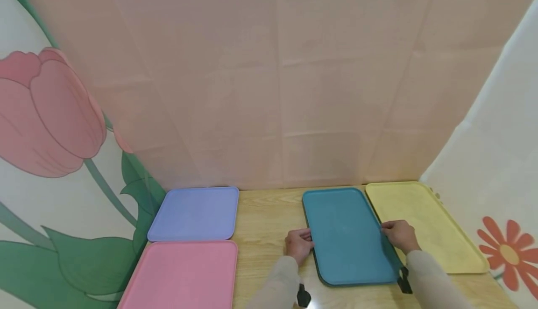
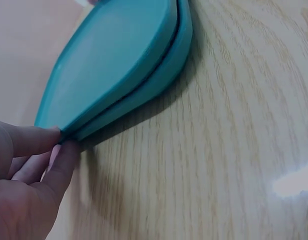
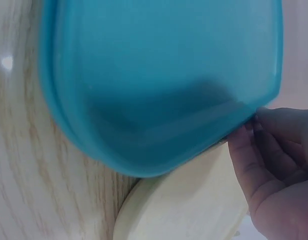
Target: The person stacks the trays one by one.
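Pinching thumb-to-finger, nearly closed, the left hand [image 1: 299,246] and right hand [image 1: 402,235] hold opposite edges of the upper blue-green tray [image 1: 349,234], stacked over its twin [image 2: 166,72]. Even, level handling should avoid scraping that or snagging the yellow tray [image 1: 433,225] alongside.

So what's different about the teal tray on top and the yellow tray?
The teal tray is blue-green, but the yellow tray is pale yellow. The left hand and right hand pinch the teal tray's edges; neither grips the yellow tray. The teal tray lies nearer the middle of the table, the yellow tray nearer its right end. Both are flat, with rounded corners.
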Demonstrator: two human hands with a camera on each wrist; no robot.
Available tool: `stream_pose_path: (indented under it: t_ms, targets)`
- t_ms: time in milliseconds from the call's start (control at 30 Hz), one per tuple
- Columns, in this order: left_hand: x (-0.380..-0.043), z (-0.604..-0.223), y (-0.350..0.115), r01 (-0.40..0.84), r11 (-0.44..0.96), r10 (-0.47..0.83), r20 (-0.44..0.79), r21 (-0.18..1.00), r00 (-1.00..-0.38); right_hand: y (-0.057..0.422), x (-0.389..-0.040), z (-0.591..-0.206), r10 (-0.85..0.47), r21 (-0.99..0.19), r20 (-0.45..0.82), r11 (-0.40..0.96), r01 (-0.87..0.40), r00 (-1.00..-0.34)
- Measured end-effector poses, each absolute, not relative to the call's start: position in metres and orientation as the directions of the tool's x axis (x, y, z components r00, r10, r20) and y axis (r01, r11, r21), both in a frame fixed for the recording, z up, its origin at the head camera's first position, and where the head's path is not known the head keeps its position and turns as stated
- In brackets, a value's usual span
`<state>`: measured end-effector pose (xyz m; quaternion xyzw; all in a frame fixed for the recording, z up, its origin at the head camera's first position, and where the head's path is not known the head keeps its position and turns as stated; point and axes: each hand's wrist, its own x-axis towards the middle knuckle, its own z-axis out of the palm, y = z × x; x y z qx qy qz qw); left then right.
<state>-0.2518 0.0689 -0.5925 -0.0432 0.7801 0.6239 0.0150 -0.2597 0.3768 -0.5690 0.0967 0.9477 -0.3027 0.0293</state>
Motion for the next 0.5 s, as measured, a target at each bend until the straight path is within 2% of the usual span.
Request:
stream_pose_path:
  t_ms: [200, 500]
  targets:
    - [-0.2500, -0.5944, 0.0674, -0.085, 0.187, -0.052, -0.076, 0.979, -0.996, 0.3749, -0.2572, -0.5683, 0.169, -0.555, -0.083, 0.811, 0.187, -0.982]
    - [-0.2508, -0.5930, 0.0613, -0.071, 0.221, -0.053, -0.060, 0.973, -0.997, 0.3733, -0.2517, -0.5713, 0.150, -0.579, -0.027, 0.804, 0.138, -0.988]
